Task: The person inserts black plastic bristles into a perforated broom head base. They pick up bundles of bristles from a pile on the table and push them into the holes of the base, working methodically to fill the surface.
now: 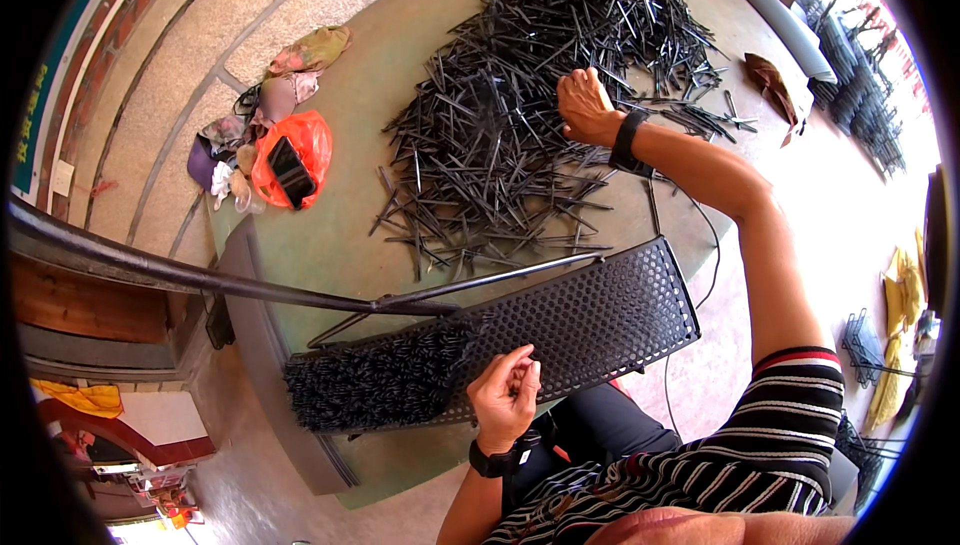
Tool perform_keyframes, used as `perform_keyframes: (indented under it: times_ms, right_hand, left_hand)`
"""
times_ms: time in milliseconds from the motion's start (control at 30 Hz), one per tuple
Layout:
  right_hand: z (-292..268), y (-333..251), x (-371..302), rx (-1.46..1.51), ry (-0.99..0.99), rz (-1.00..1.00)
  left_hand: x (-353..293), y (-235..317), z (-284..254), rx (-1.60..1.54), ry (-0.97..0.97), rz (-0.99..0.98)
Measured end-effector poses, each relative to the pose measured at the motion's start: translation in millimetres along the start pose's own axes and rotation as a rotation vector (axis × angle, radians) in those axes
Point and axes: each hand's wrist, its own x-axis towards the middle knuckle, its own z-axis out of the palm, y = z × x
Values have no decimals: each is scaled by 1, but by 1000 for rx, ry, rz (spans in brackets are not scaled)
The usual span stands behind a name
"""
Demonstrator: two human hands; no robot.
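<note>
A round green table (330, 245) bears a heap of black sticks (520, 95) at twelve o'clock, where the right hand (585, 105) reaches in; whether it grasps any cannot be told. The left hand (505, 395), fingers curled, touches the perforated black panel (590, 320) at six o'clock.

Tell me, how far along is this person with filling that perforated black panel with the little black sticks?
Done: the left end of the perforated panel is already packed with black sticks. In hand: the left hand rests at the edge of that filled patch, while the right hand reaches into the loose pile of sticks on the table. Left: most of the panel's holes look empty, and the pile is large.
</note>
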Motion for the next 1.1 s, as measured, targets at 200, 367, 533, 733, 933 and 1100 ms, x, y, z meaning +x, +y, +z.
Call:
perform_keyframes:
  times_ms: [200,367,533,733,933,1100]
  right_hand:
    - [11,2,-7,60,56,71]
    - [20,-2,-7,87,30,107]
    - [15,4,-1,194,16,174]
    - [7,2,3,244,-147,231]
    - [11,2,1,258,-95,243]
    - [6,-1,-4,214,-131,216]
  left_hand:
    - [-1,-2,0,-11,10,-6]
    - [0,0,1,5,10,12]
    - [-1,-1,0,6,17,16]
    - [0,0,2,-24,19,15]
    - [-1,-3,1,-25,11,27]
    - [-1,-3,1,-23,5,27]
